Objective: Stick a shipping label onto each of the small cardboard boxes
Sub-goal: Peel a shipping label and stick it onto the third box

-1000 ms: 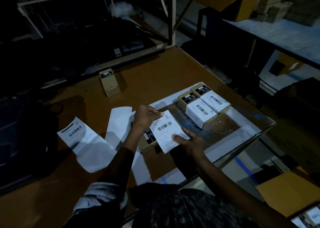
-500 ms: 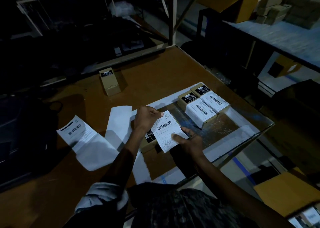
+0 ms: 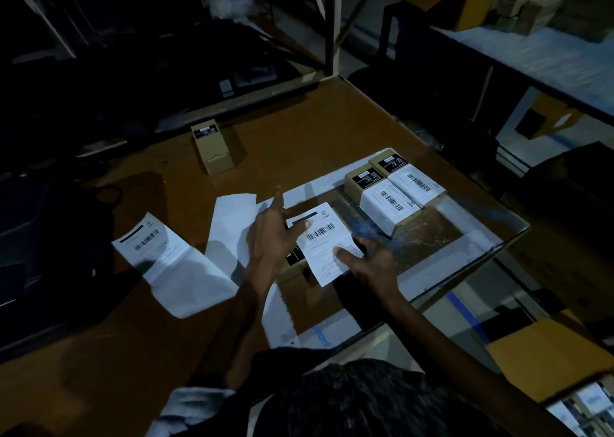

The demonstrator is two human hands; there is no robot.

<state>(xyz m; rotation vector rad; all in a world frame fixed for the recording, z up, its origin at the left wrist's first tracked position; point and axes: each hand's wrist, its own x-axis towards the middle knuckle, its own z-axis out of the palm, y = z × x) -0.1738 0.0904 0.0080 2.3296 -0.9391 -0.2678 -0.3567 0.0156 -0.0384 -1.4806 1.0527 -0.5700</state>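
Both hands, left (image 3: 270, 237) and right (image 3: 368, 264), press flat-fingered on barcode label (image 3: 324, 242) marked "CRED".

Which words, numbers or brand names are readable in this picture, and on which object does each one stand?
"CRED": on the shipping label that both hands press onto a box.
"CRED": on the label of the nearer finished box.
Barcodes and small print on all labels, also on the loose label at the left: too small to read.
Black stickers on the boxes: too blurred.
Blue print at the mat's near edge: unreadable.
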